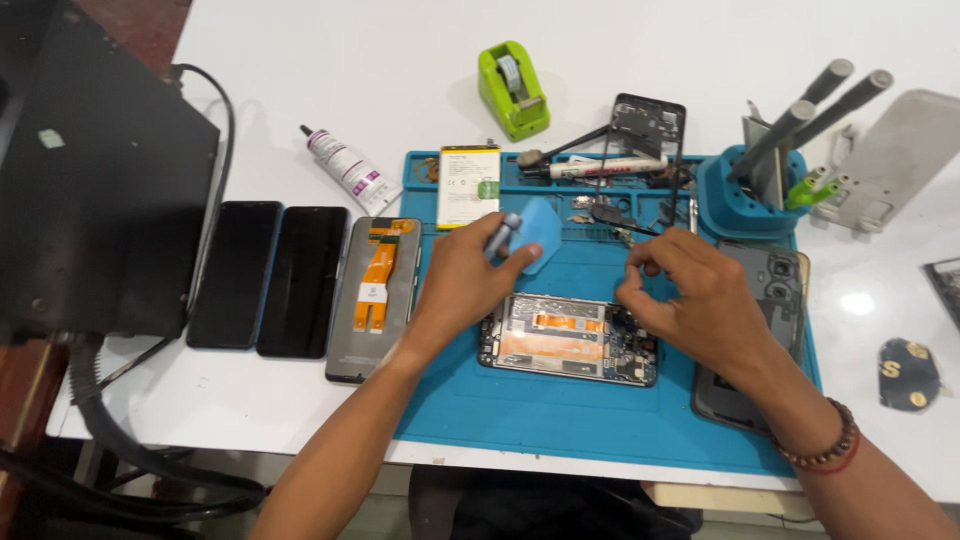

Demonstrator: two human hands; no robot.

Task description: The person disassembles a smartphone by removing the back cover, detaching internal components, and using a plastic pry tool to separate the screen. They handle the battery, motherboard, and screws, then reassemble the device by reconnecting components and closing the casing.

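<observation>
White counter [700, 60] under bright light, with a blue repair mat [560, 410] laid across the middle of it. On the mat, directly below our hands, lies an opened phone [568, 340], back off, circuit board and orange flex cable exposed, flat and face down.

We judge it light and stiff as a slab, but fragile on top: thin ribbon, small connectors, bare board. Best taken by the long outer edges of the frame, never by pressing the centre or the flex.

Left hand [462, 285] sits just above the phone's upper left corner, fingers closed around a small grey-handled tool [503, 233] that points up and away. A pale blue plastic pick or card [538, 232] shows right behind those fingers; whether the hand grips it too, we cannot tell. Right hand [700, 295] hovers over the phone's right end, thumb and forefinger pinched together, perhaps on a tiny part too small to make out.

Outward: grey back cover [770, 290] with camera cutouts under the right wrist. Battery [468, 185] at the mat's top edge, a bare mid-frame [645, 130] propped beside it. Blue tool stand [745, 195] holding drivers. Green tape dispenser [512, 90] beyond. Left of the mat: a screen assembly [372, 300] with orange flex, two dark phones [270, 275], a glue tube [350, 170], a black box [90, 180].
</observation>
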